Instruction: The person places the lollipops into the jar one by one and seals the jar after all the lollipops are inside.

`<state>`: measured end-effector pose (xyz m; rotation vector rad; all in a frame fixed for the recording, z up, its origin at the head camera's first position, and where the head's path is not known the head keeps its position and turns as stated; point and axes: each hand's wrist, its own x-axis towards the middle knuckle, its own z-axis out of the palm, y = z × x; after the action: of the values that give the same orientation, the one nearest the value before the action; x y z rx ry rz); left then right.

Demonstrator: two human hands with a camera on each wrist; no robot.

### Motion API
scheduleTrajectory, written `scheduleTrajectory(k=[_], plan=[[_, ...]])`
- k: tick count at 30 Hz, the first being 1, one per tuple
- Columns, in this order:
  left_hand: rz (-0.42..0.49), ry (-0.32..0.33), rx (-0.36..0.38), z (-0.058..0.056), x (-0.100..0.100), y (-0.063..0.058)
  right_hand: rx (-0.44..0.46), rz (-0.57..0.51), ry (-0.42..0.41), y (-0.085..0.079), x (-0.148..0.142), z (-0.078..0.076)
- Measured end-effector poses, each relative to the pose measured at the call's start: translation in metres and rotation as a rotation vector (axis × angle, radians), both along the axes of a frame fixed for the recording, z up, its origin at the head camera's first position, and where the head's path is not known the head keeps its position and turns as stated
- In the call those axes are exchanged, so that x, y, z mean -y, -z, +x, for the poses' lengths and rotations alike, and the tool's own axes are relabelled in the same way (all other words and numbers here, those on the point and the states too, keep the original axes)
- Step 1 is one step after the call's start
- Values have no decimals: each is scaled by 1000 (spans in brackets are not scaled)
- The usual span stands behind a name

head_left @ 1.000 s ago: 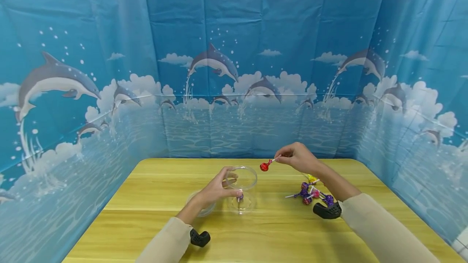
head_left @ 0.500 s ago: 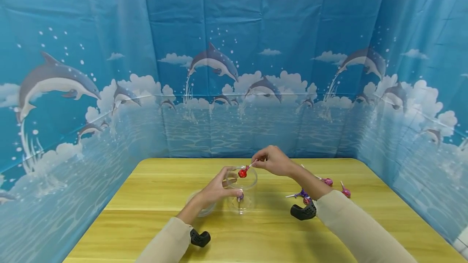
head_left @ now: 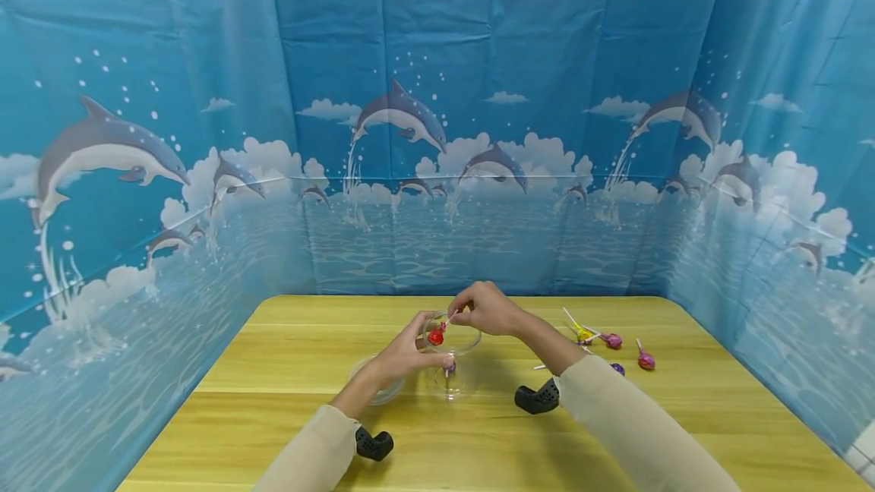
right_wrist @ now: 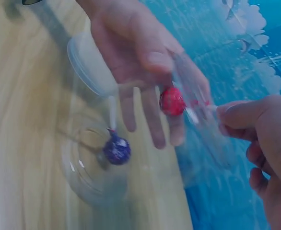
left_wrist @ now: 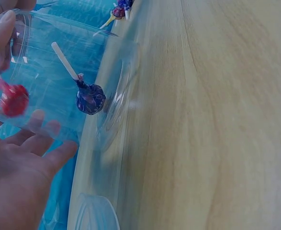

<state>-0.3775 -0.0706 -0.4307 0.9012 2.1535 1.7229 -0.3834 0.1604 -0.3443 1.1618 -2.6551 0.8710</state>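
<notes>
A clear plastic jar [head_left: 470, 346] stands on the table. My left hand [head_left: 402, 355] holds its side, with the thumb at the front and the fingers round the back. My right hand [head_left: 491, 311] pinches the white stick of a red-wrapped lollipop [head_left: 435, 336] at the jar's mouth. In the right wrist view the red candy head [right_wrist: 172, 101] is inside the rim, with the pinching fingertips just outside it. Lower in the jar is a purple-wrapped lollipop [left_wrist: 90, 99], its stick pointing toward the mouth.
A round clear lid [head_left: 384, 395] lies left of the jar, partly behind the left wrist. To the right are several lollipops, among them a yellow one [head_left: 583, 335] and a pink one [head_left: 645, 361], some hidden by the right forearm. A dolphin-print curtain [head_left: 437, 234] hangs behind the table.
My right hand has carried the red lollipop leftward and down from the jar's right side into its mouth. The left hand and the jar have stayed in place.
</notes>
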Motion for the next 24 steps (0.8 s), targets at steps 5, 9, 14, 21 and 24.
scheduleTrajectory(k=[5,9,14,21,24], plan=[[6,10,12,-2,1,2,-44,91,-17,8,13,-4],[5,12,15,-2,1,2,-44,134,-28,9,21,-6],[-3,14,5,-2,1,2,-42,172,-47,8,25,-6],[21,49,11,-2,1,2,0,168,-57,6,23,-6],[16,39,6,-2,2,2,6,156,-62,4,21,-7]])
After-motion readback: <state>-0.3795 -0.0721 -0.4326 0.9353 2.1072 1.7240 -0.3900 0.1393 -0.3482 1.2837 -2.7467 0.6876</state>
